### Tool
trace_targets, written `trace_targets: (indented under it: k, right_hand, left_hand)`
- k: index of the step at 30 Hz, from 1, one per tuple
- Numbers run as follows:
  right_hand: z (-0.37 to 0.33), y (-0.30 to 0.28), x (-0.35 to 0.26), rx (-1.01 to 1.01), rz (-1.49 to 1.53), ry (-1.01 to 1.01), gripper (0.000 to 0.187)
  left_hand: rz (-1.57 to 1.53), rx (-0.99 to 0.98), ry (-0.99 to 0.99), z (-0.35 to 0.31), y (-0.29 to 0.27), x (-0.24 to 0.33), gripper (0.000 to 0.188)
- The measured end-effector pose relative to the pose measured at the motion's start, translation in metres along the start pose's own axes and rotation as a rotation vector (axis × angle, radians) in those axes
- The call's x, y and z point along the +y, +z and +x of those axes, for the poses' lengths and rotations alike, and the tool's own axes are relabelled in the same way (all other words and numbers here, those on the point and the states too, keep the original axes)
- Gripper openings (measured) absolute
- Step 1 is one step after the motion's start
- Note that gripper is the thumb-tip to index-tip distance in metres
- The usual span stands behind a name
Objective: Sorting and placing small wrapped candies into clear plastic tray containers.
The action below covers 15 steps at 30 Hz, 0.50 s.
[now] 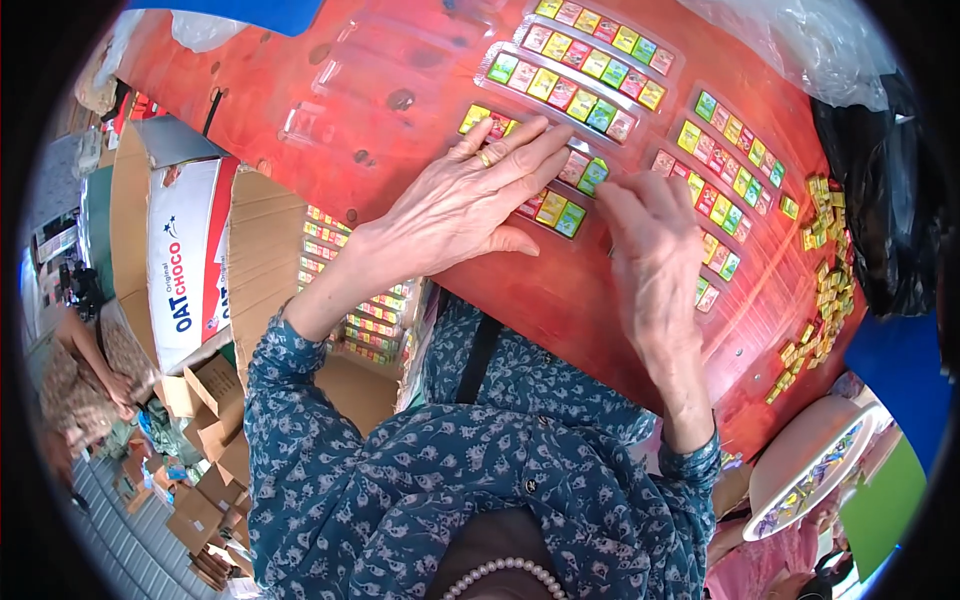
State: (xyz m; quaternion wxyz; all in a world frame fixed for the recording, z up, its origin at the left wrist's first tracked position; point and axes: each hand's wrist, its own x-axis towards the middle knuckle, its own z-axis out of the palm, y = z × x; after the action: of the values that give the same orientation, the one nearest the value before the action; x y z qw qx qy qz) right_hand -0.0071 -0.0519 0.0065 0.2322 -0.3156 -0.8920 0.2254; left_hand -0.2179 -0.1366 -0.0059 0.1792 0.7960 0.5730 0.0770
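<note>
Diagonally down rightward, the packet row (pixel 575 167)

trays (pixel 577 80): glossy plastic | carton (pixel 262 240): matt cardboard | tabletop (pixel 590 305): scuffed, perhaps wood

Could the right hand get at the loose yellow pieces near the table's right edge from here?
Probably yes: the right hand is on that side, and only low, filled trays and bare red table seem to lie between it and the loose yellow pieces.

Bright light, pale glare on the red table (pixel 745 345), right grip (pixel 655 230) blurred, fisheye bending, black vignetted corners
</note>
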Motion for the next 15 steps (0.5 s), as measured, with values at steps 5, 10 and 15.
trace_targets:
  k: [5,10,15]
  right_hand:
    - [-0.008,0.009,-0.003,0.015,-0.151,-0.056,0.021]
    - [-0.008,0.021,-0.003,0.004,-0.297,-0.121,0.021]
    - [-0.001,0.048,-0.004,0.114,-0.203,-0.074,0.02]
  left_hand:
    - [-0.032,0.012,0.028,0.008,0.005,0.003,0.096]
    - [0.078,-0.029,-0.056,0.007,0.005,0.004,0.101]
    - [0.122,0.027,-0.044,-0.003,0.011,-0.014,0.095]
